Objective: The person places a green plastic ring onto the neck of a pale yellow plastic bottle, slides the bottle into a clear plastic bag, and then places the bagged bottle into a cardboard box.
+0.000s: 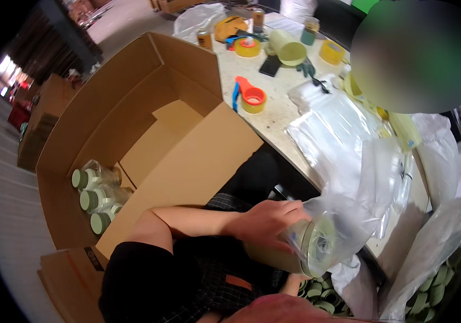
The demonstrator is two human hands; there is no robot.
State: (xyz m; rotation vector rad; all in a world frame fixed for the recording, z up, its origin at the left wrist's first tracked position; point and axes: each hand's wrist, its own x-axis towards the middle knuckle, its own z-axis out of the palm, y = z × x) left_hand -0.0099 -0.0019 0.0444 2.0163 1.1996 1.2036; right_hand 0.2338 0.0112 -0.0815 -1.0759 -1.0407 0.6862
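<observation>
We see little writing at this size: a dark printed patch on the flattened carton (93, 259) at lower left, and a small blue mark on the clear plastic bag (343, 223), too small for us to make out.

The cylindrical container (276, 260) lies in front of our body, just to the right of the large open cardboard box (187, 161). Its long axis runs roughly left to right, dipping slightly toward the right, and its rimmed end points right, into the bag. The wall is smooth and pale greenish-beige; the filmy, creased bag covers the rimmed end and spreads beyond it.

Our left hand (268, 223) lies over the top, its fingers curved around the wall and bag, holding both. Our right hand (293, 283) is mostly hidden underneath, so we cannot tell how its fingers stand.

Inside the box, bagged jars with sage-green lids (89, 200) lie on their sides, lids toward the left. Clear plastic sleeves (343, 129) and a red tape dispenser (253, 97) rest on the surface (279, 116).
</observation>
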